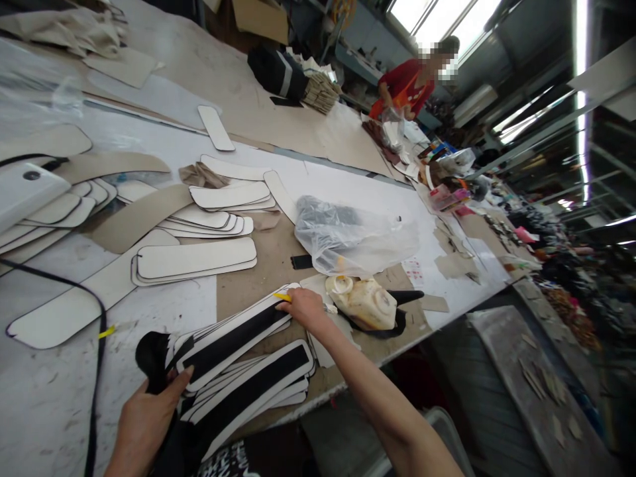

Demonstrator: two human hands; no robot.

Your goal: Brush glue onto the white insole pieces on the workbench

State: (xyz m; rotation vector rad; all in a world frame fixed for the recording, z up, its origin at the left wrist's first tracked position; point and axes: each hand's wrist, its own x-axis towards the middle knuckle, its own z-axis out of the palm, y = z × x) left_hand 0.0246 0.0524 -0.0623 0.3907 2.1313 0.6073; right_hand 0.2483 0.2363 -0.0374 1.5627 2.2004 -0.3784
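Note:
My left hand is closed around a bundle of black strips at the near left. Its thumb presses on the near end of a long white panel, which has a black strip lying along its middle. At the panel's far end, my right hand has its fingers closed on a thin yellow tool whose kind I cannot make out. Similar panels lie fanned out beneath, and another stack of white panels with black strips is beside them, closer to the table edge.
Right of my right hand lies a stained plastic container. Behind it sits a clear plastic bag. More white panels spread leftward, near a black cord. A person in red works at the far end.

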